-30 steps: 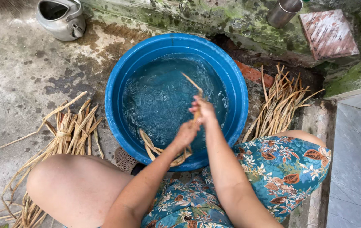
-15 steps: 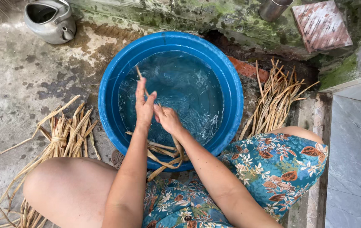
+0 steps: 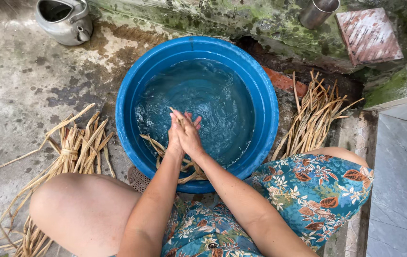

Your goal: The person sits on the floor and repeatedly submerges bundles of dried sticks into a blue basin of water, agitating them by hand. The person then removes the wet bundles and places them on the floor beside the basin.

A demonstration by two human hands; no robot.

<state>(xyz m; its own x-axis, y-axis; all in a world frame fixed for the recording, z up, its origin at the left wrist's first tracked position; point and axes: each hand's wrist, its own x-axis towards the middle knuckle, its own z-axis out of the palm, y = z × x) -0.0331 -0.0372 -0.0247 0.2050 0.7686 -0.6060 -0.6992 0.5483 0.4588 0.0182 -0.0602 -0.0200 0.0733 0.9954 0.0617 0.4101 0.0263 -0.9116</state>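
Hands pressed palm to palm over a blue basin (image 3: 266, 102) of water

Left hand (image 3: 175, 135) and right hand (image 3: 190, 135) squeeze a straw strand (image 3: 177, 116) between them; wet straw strips (image 3: 165, 152) drape the near rim; dry bundles (image 3: 77, 150) lie alongside.

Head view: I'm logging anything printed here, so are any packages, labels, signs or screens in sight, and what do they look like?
None in view: only a blue basin of water, straw bundles, a metal kettle, a metal cup and a reddish tile, none visibly labelled.
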